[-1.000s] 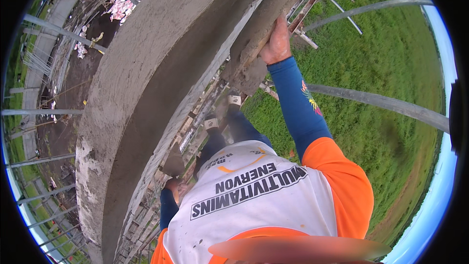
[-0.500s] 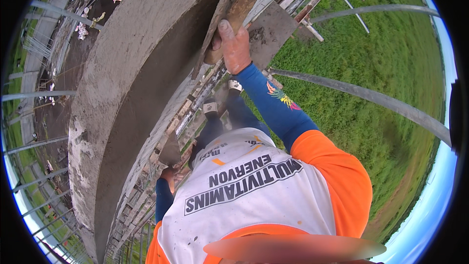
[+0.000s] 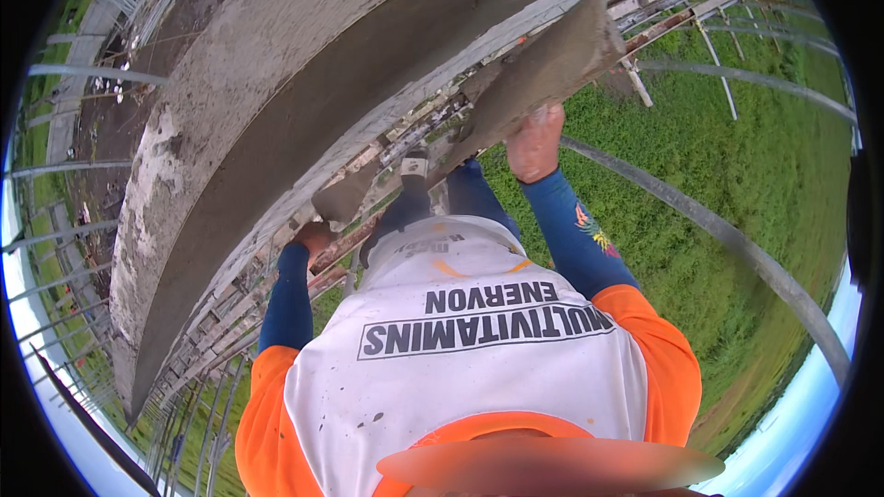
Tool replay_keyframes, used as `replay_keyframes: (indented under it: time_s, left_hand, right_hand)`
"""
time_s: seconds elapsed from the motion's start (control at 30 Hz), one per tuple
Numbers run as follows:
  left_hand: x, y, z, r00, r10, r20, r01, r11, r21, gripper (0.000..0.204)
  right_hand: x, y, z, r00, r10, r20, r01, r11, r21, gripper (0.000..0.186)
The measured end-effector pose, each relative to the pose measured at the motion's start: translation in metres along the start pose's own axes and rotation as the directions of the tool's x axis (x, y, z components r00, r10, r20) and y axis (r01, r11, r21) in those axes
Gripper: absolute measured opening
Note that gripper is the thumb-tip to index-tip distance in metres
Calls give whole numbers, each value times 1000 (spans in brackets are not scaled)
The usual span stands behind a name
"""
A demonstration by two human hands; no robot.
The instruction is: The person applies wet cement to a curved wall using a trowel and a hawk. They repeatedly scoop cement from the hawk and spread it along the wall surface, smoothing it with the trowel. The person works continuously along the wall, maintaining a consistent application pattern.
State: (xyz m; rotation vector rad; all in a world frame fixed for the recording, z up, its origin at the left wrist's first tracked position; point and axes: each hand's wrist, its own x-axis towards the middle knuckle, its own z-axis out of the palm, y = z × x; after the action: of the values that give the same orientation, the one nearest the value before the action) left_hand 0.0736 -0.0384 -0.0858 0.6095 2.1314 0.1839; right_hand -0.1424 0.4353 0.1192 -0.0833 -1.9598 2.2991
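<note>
My right hand [image 3: 534,145] is closed on a long cement-coated float [image 3: 543,60], its face smeared grey, held beside the curved concrete ledge [image 3: 304,97]. The float's grip is hidden behind it. Lower left, below the ledge's edge, my left hand [image 3: 313,239] is closed on a smaller grey cement-coated trowel [image 3: 341,198], whose handle is mostly hidden. The ledge has a darker, smooth grey band along its inner face and a rougher, patchy outer surface.
My legs [image 3: 479,193] stand on narrow timber and steel scaffolding [image 3: 700,0] beside the ledge. Grass lies far below at right [image 3: 700,166]. Curved metal pipes [image 3: 755,248] cross the right side; more poles and scattered debris lie below at left.
My right hand with the float first swung left onto the ledge, then moved right and down away from it. The view has tilted, and my left hand now appears higher in the picture.
</note>
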Motion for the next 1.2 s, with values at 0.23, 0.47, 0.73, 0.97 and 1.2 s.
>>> replay_keyframes:
  time_s: [0.23, 0.47, 0.73, 0.97, 1.2]
  left_hand:
    - [81, 54, -101, 985, -174, 13, 171, 952, -252, 35]
    - [111, 150, -225, 997, -39, 64, 71, 228, -971, 42]
    - [117, 238, -307, 970, 123, -208, -221, 104, -970, 26]
    - [214, 319, -355, 753, 146, -641, -572, 626, -530, 57]
    - [257, 351, -370, 615, 75, -785, -461, 842, -280, 45]
  right_hand:
    - [22, -1, -88, 944, 330, -13, -233, 693, 682, 66]
    - [32, 19, -136, 934, 287, -212, -29, 653, 756, 54]
    - [54, 28, -160, 846, 332, -417, -278, 943, 185, 24]
    - [37, 22, -107, 822, 523, -228, -362, 787, 499, 49]
    - [23, 25, -86, 900, 420, -114, -265, 738, 620, 57]
